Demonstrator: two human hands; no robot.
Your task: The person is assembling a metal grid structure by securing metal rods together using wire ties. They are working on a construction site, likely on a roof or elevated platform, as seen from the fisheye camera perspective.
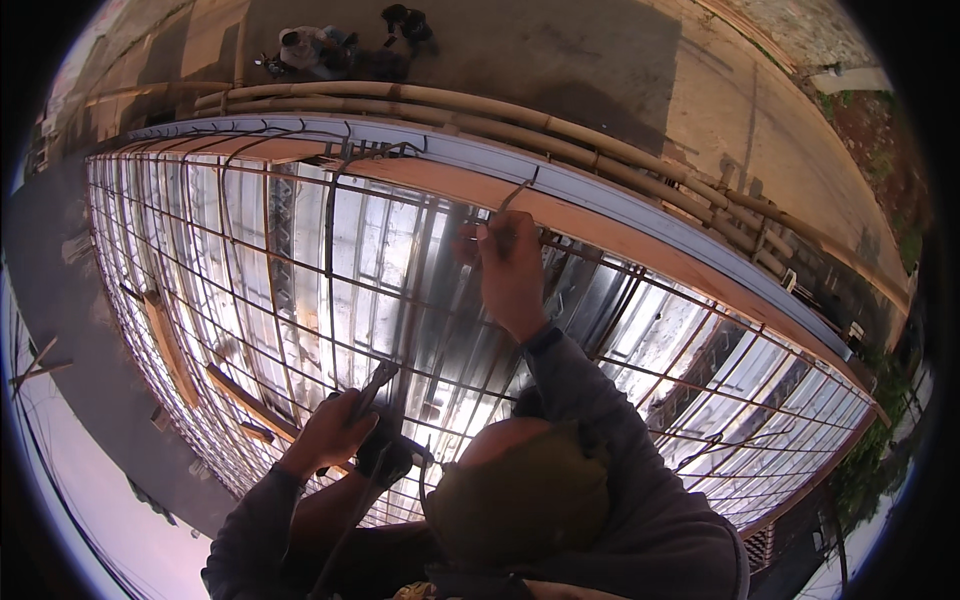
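Observation:
My left hand is closed around the handles of dark pincers, whose head points up over the steel bar grid. Further forward, my right hand is closed at the grid's far edge, on a thin bent steel bar that rises past the fingers toward the edging. The fingertips are blurred, so any tie wire in them cannot be made out. Crossing rusty bars form the mesh around both hands, over shiny ribbed metal sheets. Below the right hand, an olive-brown rounded shape hides part of the mesh.
A wooden board and a pale metal edging border the far side. Bamboo poles run beyond it, with a drop to the ground. People are down there. Wood pieces lie at left among the bars.

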